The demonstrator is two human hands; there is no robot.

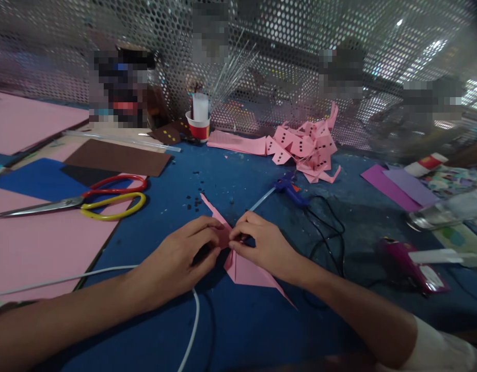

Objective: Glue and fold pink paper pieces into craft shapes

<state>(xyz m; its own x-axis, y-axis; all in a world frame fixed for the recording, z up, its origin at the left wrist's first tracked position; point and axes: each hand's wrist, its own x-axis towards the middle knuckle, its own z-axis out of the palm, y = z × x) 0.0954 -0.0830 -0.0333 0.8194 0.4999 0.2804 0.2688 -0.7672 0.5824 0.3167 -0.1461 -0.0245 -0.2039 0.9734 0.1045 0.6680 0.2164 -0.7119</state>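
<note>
A folded pink paper piece (251, 269) with thin pointed ends lies on the blue table between my hands. My left hand (188, 248) is closed, its fingertips pinching the paper's left part. From the other side my right hand (265, 243) pinches the same paper near its middle, thumb and forefinger nearly touching the left fingertips. Tiny black paper squares (194, 201) are scattered just beyond the left hand. A blue glue gun (290, 188) with a clear glue stick in it rests past the right hand.
Red-and-yellow-handled scissors (114, 199) lie on pink sheets (48, 243) at left. Pink folded pieces with black squares (304, 147) are heaped at the back, near a paper cup (199, 126). A white cable (194, 320) and black cord (331, 237) cross the table (145, 336).
</note>
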